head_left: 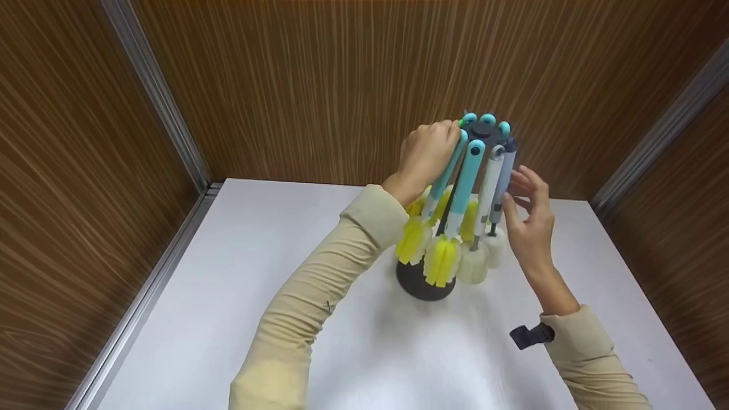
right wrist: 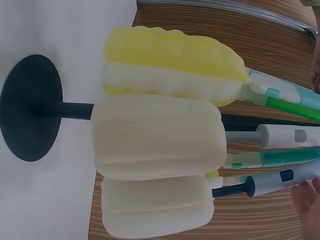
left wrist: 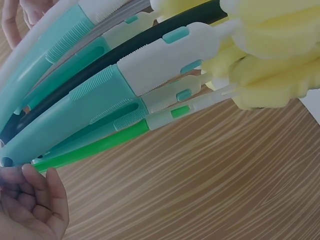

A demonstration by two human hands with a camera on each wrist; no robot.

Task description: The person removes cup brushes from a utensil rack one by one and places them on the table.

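The left hand sits curled at the top of the brush rack, fingers closed on the upper end of a teal-handled brush by the hub. The right hand is spread loose just beside the grey-handled brush on the other side, gripping nothing. The rack stands upright between both hands, toward the back of the white surface, brushes hanging lengthwise, sponge heads down. The left hand is nearer. No writing or brand can be read
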